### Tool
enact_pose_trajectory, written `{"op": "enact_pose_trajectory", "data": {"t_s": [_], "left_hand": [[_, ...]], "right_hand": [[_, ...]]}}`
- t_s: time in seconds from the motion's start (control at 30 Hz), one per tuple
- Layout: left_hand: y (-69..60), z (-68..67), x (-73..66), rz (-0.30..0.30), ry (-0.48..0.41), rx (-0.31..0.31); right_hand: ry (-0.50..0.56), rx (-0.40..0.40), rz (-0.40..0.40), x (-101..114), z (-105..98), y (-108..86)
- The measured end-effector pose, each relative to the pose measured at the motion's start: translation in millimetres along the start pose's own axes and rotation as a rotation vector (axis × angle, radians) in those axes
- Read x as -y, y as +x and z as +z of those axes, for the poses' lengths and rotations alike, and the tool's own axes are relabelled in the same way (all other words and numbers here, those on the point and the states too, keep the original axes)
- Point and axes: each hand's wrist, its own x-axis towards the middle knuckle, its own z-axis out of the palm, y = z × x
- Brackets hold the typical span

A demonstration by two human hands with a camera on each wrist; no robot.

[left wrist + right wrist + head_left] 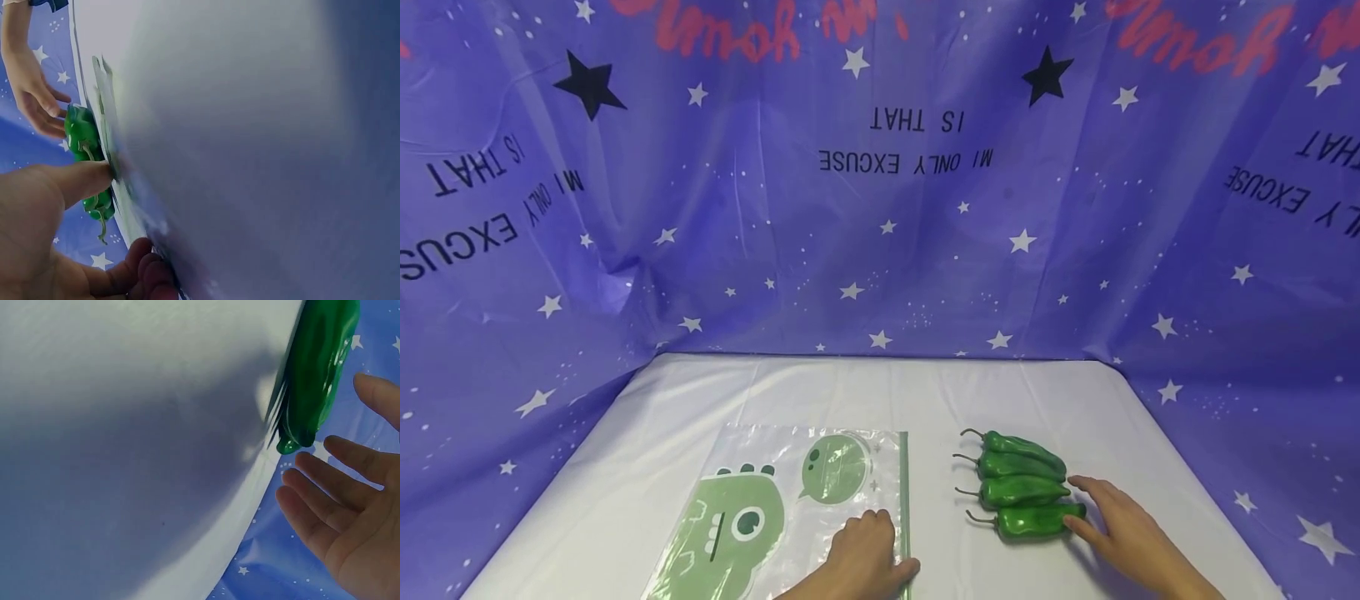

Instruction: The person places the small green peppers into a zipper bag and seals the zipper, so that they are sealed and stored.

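Four-in-a-row is how the green peppers [1024, 492] lie on the white cloth, side by side, their thin stems pointing left. My right hand [1123, 529] is at their right ends, its fingers spread apart and relaxed; in the right wrist view the fingertips are close beside a pepper [322, 369] and no grip shows. A clear plastic zip bag [835, 475] with a green cartoon monster print lies flat at the left. On its right part, near the green zip edge, rests my left hand [865, 554], the thumb [87, 179] touching the bag and the other fingers loosely bent.
The white-covered table [820, 387] meets a purple curtain [925, 250] with stars and lettering at its back and both sides. A strip of white cloth lies between bag and peppers.
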Motion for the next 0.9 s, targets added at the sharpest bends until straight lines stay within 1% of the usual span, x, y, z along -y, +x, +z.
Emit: {"op": "enact_pose_trajectory", "data": {"t_s": [0.07,0.2,0.3,0.43,0.57,0.77,0.9], "left_hand": [[0.6,1.0,0.3,0.020,-0.004,0.006],[0.1,2.0,0.4,0.049,-0.053,0.031],[-1.8,1.3,1.2,0.056,-0.097,0.018],[-4.3,1.3,4.5,0.076,-0.141,-0.015],[-5.6,3.3,6.7,0.082,-0.158,-0.042],[-7.3,2.4,7.8,0.065,-0.195,-0.042],[-9.3,2.0,8.3,0.074,-0.198,-0.064]], "right_hand": [[-0.011,-0.008,-0.006,-1.6,1.6,0.4],[-0.024,0.003,-0.007,-3.4,3.9,0.2],[-0.022,0.003,-0.015,-4.5,5.8,-0.2],[0.001,-0.014,-0.033,-5.9,7.2,0.7],[0.062,-0.003,-0.013,-7.2,7.4,1.2],[0.134,0.008,0.041,-9.3,9.0,-0.2],[0.165,0.038,0.078,-10.5,9.1,-0.9]]}}
